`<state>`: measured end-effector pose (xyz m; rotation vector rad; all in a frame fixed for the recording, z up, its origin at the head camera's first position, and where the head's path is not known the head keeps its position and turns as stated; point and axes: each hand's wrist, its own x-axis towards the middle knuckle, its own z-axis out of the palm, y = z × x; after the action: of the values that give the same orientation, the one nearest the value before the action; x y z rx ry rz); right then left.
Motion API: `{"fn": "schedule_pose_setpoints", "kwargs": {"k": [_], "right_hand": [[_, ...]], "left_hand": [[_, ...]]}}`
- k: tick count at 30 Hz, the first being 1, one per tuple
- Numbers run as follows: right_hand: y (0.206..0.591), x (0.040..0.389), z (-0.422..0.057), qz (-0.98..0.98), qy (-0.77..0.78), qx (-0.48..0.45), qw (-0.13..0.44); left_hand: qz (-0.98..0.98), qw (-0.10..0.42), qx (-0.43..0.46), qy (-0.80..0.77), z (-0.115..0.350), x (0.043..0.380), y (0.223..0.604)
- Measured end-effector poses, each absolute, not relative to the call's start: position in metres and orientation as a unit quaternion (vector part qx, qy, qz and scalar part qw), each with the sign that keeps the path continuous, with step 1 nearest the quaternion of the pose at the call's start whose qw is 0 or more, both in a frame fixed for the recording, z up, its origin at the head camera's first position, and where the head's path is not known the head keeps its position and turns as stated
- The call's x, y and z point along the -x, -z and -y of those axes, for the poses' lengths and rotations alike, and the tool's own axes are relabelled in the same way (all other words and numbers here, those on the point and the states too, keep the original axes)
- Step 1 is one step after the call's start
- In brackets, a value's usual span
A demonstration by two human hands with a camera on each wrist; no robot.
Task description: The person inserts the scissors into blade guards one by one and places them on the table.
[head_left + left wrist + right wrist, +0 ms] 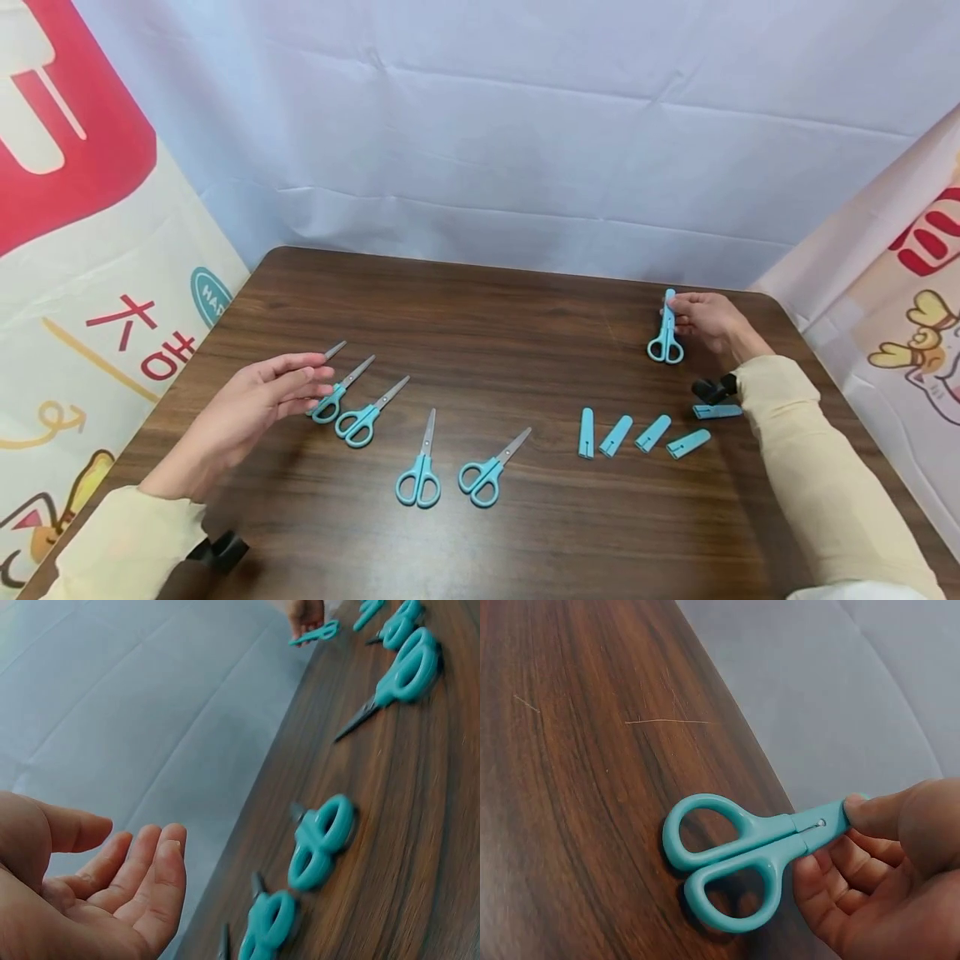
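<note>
At the table's far right, my right hand (712,319) pinches a pair of light-blue scissors (665,340) by the matching cover over its blades. Thumb and fingers grip that cover (829,825) in the right wrist view, while the two finger loops point away from the hand, low over the wood. My left hand (277,387) is held above the left side of the table with loosely bent fingers and nothing in them. Beneath and beside it lie uncovered scissors (360,425); one pair (335,350) is mostly hidden behind the fingers, only its blade showing.
More bare-bladed scissors (418,479) lie toward the front middle of the brown table (465,308). Several loose light-blue blade covers (615,436) form a row right of centre, one (717,411) close to the right sleeve. A pale cloth backdrop (487,150) hangs behind the far edge.
</note>
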<state>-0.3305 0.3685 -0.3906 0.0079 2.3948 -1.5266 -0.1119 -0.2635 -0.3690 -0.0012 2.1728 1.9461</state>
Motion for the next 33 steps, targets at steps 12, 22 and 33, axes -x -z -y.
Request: {"fn": "schedule_pose_setpoints", "kwargs": {"k": [12,22,33], "right_hand": [[0.4,0.338,-0.356,-0.857,0.499,-0.069,0.11],[0.404,0.342,-0.352,-0.873,0.465,-0.121,0.087],[0.404,0.337,-0.354,-0.865,0.482,-0.122,0.071]], "left_hand": [[-0.792,0.073,0.009,-0.607,0.303,0.12,0.378],[-0.835,0.04,0.041,-0.547,0.326,0.126,0.394],[-0.853,0.048,0.057,-0.517,0.334,0.131,0.402]]}}
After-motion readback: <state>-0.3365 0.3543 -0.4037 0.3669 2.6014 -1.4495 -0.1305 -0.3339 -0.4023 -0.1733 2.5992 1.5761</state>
